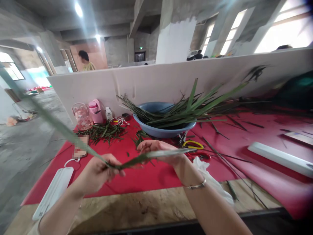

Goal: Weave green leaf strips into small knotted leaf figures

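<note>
A long green leaf strip (137, 159) is pinched in the left hand (97, 173), fingers closed tight around it where it bends; from there one length is carried off toward ten o'clock (blurred, close to the lens). The other length is laid along the right hand (158, 150), which is curled loosely about it at three o'clock of the left hand, a bracelet (197, 186) being worn on that wrist. The strip seems to be held taut between both hands so that the fold stays put, though this is only judged from the grip.

Beyond the right hand, at one o'clock, yellow-handled scissors (193, 144) are left within reach, and a blue basin (162, 125) filled with more long leaves (195, 107) is set at twelve o'clock. Cut leaf scraps (105, 131) are heaped at eleven o'clock, beside a pink bottle (96, 111) and a clear pink cup (81, 117). A face mask (52, 192) is laid at eight o'clock.

The counter (137, 205) is bare wood, covered with a red mat (151, 178). A white partition (171, 78) is stood behind it, and a person (85, 60) is seen far off in a concrete hall.
</note>
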`<state>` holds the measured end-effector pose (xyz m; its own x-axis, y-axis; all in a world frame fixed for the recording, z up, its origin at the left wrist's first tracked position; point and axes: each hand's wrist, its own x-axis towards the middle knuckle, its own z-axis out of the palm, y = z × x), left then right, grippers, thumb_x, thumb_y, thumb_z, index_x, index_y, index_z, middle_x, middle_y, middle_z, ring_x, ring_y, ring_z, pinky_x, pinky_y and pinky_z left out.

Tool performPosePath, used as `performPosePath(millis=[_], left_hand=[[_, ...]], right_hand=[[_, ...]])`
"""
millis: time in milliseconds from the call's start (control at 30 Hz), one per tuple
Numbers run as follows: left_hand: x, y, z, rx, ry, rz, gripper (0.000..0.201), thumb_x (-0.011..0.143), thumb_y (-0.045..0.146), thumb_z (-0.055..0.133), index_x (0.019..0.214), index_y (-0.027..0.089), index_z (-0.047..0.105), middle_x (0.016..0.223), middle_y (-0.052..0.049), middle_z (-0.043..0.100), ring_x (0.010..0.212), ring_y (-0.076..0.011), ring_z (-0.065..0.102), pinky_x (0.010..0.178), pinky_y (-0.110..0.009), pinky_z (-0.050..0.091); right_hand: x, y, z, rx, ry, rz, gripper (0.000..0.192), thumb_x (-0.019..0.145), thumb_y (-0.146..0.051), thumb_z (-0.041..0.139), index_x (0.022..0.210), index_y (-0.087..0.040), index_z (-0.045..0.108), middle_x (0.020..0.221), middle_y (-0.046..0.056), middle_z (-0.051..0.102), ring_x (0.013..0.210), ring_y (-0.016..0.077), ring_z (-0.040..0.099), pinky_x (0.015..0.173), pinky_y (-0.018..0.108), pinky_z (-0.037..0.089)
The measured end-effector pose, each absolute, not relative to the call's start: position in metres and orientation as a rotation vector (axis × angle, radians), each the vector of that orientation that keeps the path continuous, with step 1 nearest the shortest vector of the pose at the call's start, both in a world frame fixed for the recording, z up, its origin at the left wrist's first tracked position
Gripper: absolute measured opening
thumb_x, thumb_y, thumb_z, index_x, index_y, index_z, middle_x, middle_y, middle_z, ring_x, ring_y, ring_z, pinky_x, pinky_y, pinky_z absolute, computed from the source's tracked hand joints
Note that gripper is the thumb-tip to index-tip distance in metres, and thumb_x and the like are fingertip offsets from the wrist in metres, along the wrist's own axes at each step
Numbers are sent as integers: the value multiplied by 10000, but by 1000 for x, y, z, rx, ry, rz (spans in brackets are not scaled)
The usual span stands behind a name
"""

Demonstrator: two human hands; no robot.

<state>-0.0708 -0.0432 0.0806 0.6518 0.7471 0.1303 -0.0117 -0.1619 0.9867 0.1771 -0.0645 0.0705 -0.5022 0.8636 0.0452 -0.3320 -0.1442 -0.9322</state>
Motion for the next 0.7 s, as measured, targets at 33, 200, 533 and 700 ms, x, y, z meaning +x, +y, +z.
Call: performPosePath(millis=[33, 200, 533, 700], left_hand=[[-71, -40, 76, 1569, 625, 731, 106, 670, 242, 632, 660, 138, 616, 620, -71, 634, 409, -80, 439, 407, -207, 325], [-54, -23, 42, 1382, 614, 694, 213, 683, 334, 620, 667, 134, 549, 600, -43, 631, 370, -44, 408, 373, -179, 270], [-18, -25, 26, 950, 600, 1111, 274, 599, 336, 690, 722, 150, 529, 555, 18, 601, 354, -27, 384, 352, -157, 249], [1, -13, 19, 777, 561, 1116, 286, 575, 328, 707, 669, 119, 535, 549, 33, 543, 375, 0, 345, 351, -129, 225]], right_hand=[[175, -62, 67, -651, -1219, 1775, 625, 553, -590, 617, 940, -104, 552, 829, 143, 651, 687, 219, 623, 619, 340, 450], [174, -59, 57, -596, -1202, 1921, 581, 639, -586, 544, 922, -78, 559, 792, 154, 655, 663, 210, 628, 645, 352, 455], [138, -39, 42, -658, -894, 1545, 178, 642, -261, 649, 780, -188, 564, 512, -67, 545, 313, 23, 346, 308, 128, 253], [104, -25, 32, -756, -828, 1258, 308, 669, -295, 608, 963, -205, 598, 513, -65, 482, 362, 23, 335, 327, 140, 180]])
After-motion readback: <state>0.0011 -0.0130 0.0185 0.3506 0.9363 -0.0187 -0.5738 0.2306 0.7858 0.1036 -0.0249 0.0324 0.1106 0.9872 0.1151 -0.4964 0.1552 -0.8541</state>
